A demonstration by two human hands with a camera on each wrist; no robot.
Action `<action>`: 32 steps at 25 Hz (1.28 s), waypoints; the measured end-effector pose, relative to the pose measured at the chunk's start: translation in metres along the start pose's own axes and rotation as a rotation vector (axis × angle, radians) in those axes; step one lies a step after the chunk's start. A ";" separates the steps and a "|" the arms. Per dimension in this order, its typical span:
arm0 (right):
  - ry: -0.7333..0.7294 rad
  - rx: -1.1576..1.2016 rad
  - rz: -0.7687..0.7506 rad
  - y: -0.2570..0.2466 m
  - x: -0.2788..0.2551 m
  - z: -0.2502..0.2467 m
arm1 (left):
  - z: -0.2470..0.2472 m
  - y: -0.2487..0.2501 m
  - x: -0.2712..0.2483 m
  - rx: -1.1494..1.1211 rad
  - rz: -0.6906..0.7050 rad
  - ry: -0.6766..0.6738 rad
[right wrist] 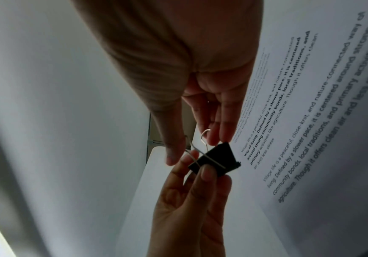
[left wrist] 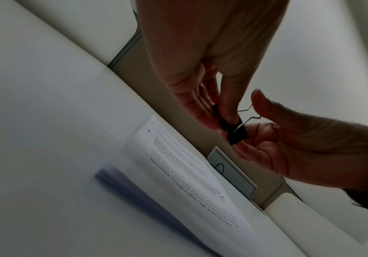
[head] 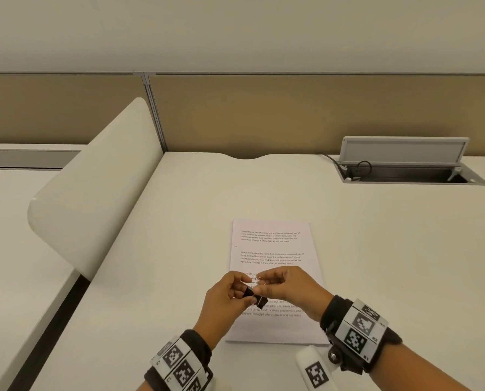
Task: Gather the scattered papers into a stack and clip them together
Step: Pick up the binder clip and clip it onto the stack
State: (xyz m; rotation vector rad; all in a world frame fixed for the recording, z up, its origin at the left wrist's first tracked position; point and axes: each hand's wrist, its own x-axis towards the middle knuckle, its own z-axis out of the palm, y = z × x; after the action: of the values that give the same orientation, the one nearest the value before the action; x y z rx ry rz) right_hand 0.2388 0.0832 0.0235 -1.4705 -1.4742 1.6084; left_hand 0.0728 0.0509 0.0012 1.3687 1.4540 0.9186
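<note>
Above the paper stack [head: 275, 277], both hands' fingers [head: 259, 290] pinch one black binder clip [head: 254, 295].

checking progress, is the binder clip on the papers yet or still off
Off. The binder clip is held above the paper stack between left hand and right hand.

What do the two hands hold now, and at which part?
Both hold one black binder clip, above the paper stack. The left hand pinches its black body; the right hand pinches its wire handles.
</note>
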 end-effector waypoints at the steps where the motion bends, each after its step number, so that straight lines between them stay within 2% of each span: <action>1: -0.014 0.020 0.018 0.001 0.000 -0.001 | 0.000 -0.001 0.000 -0.006 0.005 -0.002; 6: -0.071 0.098 0.032 0.003 0.004 -0.009 | -0.003 -0.003 0.008 -0.055 0.035 -0.036; 11: 0.003 0.115 0.015 0.016 0.018 -0.014 | 0.001 -0.004 0.017 0.007 0.038 -0.091; 12: 0.014 0.150 0.029 0.021 0.022 -0.016 | 0.001 -0.006 0.020 0.037 0.038 -0.065; 14: 0.037 0.206 0.079 0.031 0.028 -0.020 | 0.000 -0.013 0.028 0.139 0.013 0.082; 16: 0.051 0.240 0.146 0.040 0.032 -0.022 | -0.004 -0.019 0.036 0.273 -0.085 0.202; 18: 0.052 0.264 0.199 0.046 0.036 -0.024 | -0.007 -0.021 0.044 0.342 -0.246 0.165; 20: 0.050 0.278 0.231 0.045 0.040 -0.025 | -0.006 -0.018 0.052 0.205 -0.415 0.151; 22: 0.045 0.292 0.253 0.043 0.041 -0.025 | -0.005 -0.014 0.061 -0.016 -0.524 0.145; 24: 0.038 0.293 0.254 0.042 0.042 -0.024 | -0.007 -0.009 0.068 -0.155 -0.570 0.103; 26: 0.036 0.300 0.257 0.040 0.041 -0.025 | -0.010 -0.008 0.076 -0.196 -0.613 0.063; 32: 0.043 0.250 0.259 0.040 0.041 -0.025 | -0.007 -0.008 0.095 -0.030 -0.646 -0.027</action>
State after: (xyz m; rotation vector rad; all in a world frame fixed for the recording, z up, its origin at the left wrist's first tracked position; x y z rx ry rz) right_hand 0.2611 0.1170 -0.0238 -1.5862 -1.0475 1.8235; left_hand 0.0659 0.1444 -0.0162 0.7930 1.7010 0.4938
